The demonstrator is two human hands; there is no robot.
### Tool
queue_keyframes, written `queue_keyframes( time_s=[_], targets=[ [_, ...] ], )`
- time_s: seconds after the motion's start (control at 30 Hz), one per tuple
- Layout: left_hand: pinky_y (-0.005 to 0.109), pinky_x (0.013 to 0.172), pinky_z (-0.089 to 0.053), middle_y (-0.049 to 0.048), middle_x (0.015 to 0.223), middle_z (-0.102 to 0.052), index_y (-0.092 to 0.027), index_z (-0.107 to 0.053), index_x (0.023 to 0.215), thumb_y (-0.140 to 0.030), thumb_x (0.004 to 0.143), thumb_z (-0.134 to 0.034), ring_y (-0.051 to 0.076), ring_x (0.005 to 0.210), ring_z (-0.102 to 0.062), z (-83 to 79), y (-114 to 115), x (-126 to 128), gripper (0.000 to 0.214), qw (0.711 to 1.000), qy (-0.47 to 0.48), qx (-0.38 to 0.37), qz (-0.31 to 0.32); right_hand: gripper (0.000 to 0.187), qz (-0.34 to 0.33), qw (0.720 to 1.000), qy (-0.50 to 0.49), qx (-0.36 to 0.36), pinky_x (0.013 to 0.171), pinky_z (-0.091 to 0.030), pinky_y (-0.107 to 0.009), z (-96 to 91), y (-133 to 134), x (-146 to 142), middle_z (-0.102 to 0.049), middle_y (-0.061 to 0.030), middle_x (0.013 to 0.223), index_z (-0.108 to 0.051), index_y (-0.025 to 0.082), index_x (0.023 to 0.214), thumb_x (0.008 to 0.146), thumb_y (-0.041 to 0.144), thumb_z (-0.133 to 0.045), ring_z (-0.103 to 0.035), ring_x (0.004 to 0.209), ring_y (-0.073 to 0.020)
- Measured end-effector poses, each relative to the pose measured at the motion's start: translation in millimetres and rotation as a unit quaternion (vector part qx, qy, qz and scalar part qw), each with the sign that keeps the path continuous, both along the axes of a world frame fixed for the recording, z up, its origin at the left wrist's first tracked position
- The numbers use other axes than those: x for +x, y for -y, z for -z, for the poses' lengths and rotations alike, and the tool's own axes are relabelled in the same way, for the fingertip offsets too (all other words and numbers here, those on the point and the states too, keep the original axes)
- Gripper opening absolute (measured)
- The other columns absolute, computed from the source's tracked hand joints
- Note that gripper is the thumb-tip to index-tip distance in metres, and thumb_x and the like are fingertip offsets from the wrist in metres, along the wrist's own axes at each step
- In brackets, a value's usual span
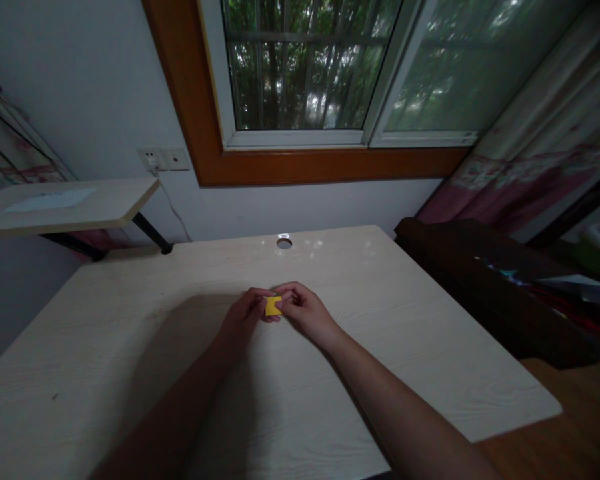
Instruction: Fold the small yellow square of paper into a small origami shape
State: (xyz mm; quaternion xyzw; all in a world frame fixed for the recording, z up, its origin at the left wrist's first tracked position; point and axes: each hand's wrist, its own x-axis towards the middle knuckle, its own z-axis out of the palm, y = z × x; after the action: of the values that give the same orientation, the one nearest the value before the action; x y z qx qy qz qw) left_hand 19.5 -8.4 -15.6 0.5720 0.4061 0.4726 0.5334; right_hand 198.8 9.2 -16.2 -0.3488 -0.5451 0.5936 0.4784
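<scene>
A small yellow square piece of paper (273, 306), perhaps folded, is held between my two hands over the middle of the table. My left hand (245, 313) pinches its left edge, with some fingers passing underneath. At its right edge, the thumb of my right hand (303, 308) presses on the face while the other fingers curl behind. Both hands are close together, just above the pale wood-grain tabletop (190, 373). The fingertips behind the paper are hidden.
A raised shelf (115, 207) on black legs stands at the back left, with a sheet (53, 200) on it. A round cable hole (284, 243) is near the table's back edge. Dark furniture (480, 287) holding assorted items stands at the right.
</scene>
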Motion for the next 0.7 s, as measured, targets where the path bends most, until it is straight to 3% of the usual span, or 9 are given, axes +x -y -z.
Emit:
queue_keyframes(
  time_s=[0.33,0.7],
  targets=[
    [0.036,0.075,-0.061,0.0014,0.086,-0.068,-0.018,-0.058,0.105,-0.033,0.083,-0.065,0.017,0.075,-0.072,4.6,-1.1,1.0,0.028,1.000,0.013,-0.008,0.014,0.025,0.005,1.000,0.000,-0.001,0.069,-0.045,-0.028,-3.0,1.7,-0.7,-0.062,0.0008,0.076,-0.065,0.021,0.097,0.076,0.031,-0.072,-0.057,0.071,-0.0139],
    [0.035,0.072,-0.061,0.0018,0.085,-0.070,-0.017,-0.055,0.106,-0.038,0.085,-0.062,0.018,0.073,-0.073,5.9,-2.5,-1.4,0.030,0.999,0.021,-0.016,0.027,0.024,0.014,1.000,-0.003,0.004,0.067,-0.042,-0.027,-2.9,1.6,-0.8,-0.061,0.0017,0.075,-0.064,0.019,0.097,0.076,0.028,-0.071,-0.056,0.069,-0.0124]
  ],
)
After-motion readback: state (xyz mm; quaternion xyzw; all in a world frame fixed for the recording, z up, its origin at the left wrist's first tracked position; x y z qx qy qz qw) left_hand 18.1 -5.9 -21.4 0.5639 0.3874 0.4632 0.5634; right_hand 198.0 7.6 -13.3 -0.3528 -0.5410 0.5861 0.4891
